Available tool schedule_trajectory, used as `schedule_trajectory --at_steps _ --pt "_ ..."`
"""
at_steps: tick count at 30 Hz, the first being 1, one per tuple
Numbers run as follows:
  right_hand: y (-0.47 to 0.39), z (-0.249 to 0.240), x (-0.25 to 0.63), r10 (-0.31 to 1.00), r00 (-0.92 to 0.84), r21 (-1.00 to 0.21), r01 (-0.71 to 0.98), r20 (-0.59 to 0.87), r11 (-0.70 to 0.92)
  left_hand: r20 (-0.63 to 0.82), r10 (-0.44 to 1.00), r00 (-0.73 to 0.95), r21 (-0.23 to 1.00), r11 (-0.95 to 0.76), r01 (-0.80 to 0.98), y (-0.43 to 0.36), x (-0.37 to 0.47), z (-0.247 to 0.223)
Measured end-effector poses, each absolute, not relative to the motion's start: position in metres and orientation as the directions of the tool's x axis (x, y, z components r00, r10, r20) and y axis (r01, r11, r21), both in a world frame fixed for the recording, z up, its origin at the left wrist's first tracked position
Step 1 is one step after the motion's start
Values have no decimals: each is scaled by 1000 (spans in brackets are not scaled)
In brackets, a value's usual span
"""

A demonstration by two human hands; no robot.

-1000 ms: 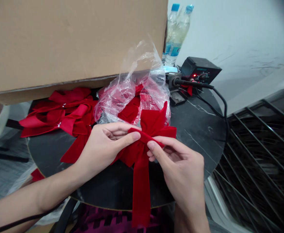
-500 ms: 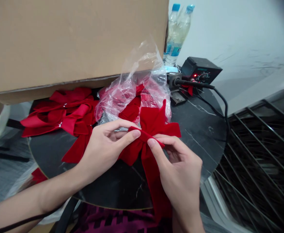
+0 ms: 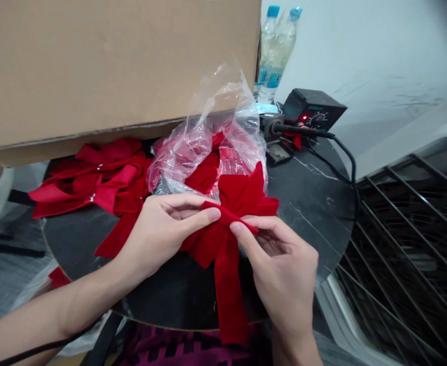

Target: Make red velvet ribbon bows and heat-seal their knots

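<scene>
A red velvet ribbon bow [image 3: 231,284] is held up between my two hands, its loops fanned out and one long tail hanging over the table's front edge. My left hand [image 3: 170,229] pinches a narrow folded strip at the bow's middle from the left, thumb on top. From the right, my right hand [image 3: 280,254] pinches the same strip between thumb and fingers. Just behind the bow lies a clear plastic bag [image 3: 192,147] with red ribbon pieces inside. Several finished-looking red bows [image 3: 97,188] lie piled left of the bag, with small silvery ties at their centres.
The round black marbled table [image 3: 315,203] carries everything. A large cardboard box [image 3: 112,66] stands at the back left. Behind on the right are plastic bottles [image 3: 278,56] and a soldering station [image 3: 315,109] with a lit red light and its iron in a holder. A metal-barred unit [image 3: 410,223] flanks the right.
The bow's long tail has swung left, away from my right wrist, and now hangs straight down. Both hands keep their pinch on the bow, slightly lower in view.
</scene>
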State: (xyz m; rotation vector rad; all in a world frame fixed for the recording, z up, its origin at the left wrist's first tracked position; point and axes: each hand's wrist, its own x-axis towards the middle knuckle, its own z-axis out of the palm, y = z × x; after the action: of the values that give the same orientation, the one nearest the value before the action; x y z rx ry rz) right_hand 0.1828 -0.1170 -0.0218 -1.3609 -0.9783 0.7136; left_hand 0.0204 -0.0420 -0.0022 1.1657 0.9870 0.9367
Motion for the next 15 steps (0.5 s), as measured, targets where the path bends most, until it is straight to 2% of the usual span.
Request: schedule_trajectory --at_steps 9,15 --pt "-117 -19 182 886 449 -993 75 116 92 -123 951 284 992 115 43 -42 17 -1" --pt "-117 -22 182 877 464 -992 74 126 103 -211 928 308 977 208 44 -41 18 -2"
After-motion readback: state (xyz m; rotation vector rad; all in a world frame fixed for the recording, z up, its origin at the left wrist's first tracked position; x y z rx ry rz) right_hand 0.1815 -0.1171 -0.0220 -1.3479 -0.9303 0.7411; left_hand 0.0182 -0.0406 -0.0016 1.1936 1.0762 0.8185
